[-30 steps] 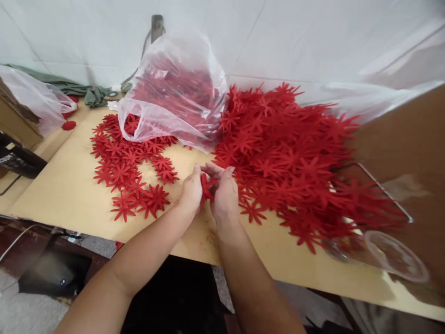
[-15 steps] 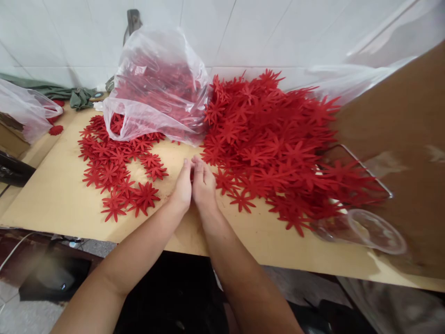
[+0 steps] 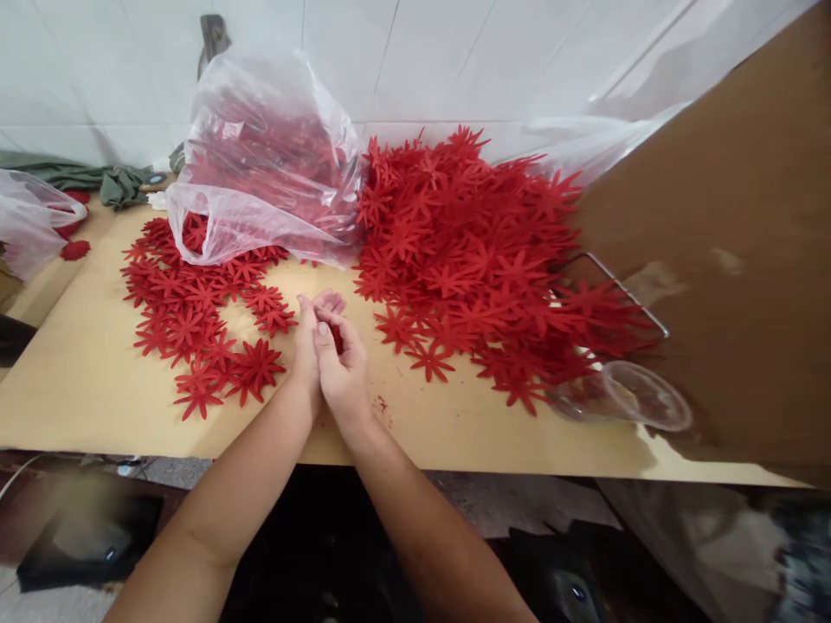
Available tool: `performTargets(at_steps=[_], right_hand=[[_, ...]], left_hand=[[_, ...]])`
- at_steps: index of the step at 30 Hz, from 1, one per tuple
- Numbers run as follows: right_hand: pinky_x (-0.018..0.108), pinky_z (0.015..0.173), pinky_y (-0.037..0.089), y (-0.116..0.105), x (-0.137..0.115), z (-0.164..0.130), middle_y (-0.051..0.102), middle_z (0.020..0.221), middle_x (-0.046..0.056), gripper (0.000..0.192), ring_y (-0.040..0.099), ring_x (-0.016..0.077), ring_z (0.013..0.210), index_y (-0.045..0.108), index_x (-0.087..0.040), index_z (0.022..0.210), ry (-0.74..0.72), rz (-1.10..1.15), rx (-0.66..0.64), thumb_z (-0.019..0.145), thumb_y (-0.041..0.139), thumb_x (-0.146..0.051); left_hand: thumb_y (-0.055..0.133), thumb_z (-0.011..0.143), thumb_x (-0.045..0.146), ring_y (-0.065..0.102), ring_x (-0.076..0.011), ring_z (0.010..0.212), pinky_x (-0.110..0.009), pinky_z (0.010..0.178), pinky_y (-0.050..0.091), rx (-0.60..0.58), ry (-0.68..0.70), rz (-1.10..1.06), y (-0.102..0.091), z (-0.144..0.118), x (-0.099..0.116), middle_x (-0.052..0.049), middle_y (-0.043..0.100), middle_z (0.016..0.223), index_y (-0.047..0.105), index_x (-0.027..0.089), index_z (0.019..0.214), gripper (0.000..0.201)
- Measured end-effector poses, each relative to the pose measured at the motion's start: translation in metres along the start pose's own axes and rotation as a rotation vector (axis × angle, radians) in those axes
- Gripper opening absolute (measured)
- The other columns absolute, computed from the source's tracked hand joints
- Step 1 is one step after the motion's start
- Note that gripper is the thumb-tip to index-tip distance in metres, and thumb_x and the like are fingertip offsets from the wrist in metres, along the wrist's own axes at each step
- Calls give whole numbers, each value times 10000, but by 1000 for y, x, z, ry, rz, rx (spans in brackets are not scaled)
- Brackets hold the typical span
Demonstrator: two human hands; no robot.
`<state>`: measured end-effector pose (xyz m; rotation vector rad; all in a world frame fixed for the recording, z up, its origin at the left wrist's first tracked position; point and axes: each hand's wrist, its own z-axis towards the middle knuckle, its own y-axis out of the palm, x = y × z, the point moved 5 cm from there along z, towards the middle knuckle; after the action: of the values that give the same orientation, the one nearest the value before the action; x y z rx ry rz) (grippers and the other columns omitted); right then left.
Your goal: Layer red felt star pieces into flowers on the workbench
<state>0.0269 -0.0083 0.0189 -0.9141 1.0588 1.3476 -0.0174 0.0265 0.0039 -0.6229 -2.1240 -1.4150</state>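
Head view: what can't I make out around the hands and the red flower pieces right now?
- Red piece between the left hand and right hand: only a sliver shows; the fingers cover it.
- Plastic bag: creased film blurs its red contents.
- Clear cup: contents unreadable through glare.
- Big red pile: its right edge runs behind the brown board.
- Second bag: cut off by the left edge.

hands: left hand (image 3: 305,346) and right hand (image 3: 343,368) pressed together, pinching a red flower (image 3: 337,339)
pile (image 3: 473,260): right of hands
bag (image 3: 266,164): behind hands
table (image 3: 84,381): under all
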Motion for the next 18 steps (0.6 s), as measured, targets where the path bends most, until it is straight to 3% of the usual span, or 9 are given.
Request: performTargets(at_steps=[4,7,10,12,15,18], right_hand=[[340,847,478,-9,2,9,662,884,49,174,615,140,853,563,-186,823,33,67,74,785,514,-349],[263,627,502,-21,9,19,628,670,-7,210,578,92,588,535,-180,687,130,190,151,776,512,-370],[190,390,364,-27,9,26,497,483,-68,250,419,44,379,503,-179,628,180,322,161,764,527,-388],[182,344,296,-27,4,29,433,426,-90,245,365,37,335,518,-183,663,189,367,133,759,536,-408],[184,327,266,-26,-5,35,357,364,-107,295,315,36,296,520,-189,674,186,398,97,776,497,-465],[189,306,219,-25,-8,41,297,331,-115,349,259,31,267,479,-193,615,176,417,73,773,482,-505]], left_hand=[[218,872,440,587,-165,958,-299,850,446,-47,17,-23,5,-6,6,-102,649,923,595,133,971,496],[239,857,458,608,-147,779,-253,692,461,-52,2,-31,5,-7,5,-92,653,817,603,132,920,493],[232,854,476,500,-96,485,-205,479,373,-121,-72,-14,9,-6,-2,-43,591,588,612,144,810,506],[235,851,497,335,-67,350,-196,399,281,-162,-138,8,12,-8,-9,7,455,424,589,153,663,527],[239,849,508,268,-55,329,-190,399,262,-222,-194,8,18,-14,-17,27,307,342,461,163,456,568],[218,856,500,336,-64,365,-199,439,302,-261,-237,-25,23,-18,-20,11,347,368,426,164,427,584]])
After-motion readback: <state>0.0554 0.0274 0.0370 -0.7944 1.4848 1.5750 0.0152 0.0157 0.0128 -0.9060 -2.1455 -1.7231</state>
